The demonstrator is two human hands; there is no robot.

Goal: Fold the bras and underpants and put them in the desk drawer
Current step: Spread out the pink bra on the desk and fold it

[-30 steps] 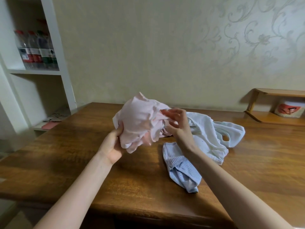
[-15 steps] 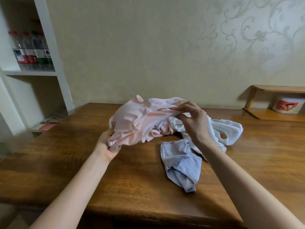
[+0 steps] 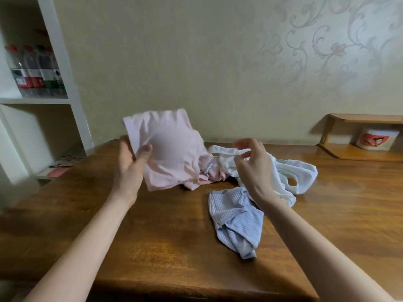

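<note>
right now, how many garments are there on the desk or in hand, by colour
pink garment: 1, in the left hand
white garment: 1, pinched by the right hand
blue garment: 1, on the desk
total: 3

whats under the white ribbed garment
Only the brown wooden desk around the white ribbed garment, and pink fabric seemingly tucked under its left edge. The rest is covered.
</note>
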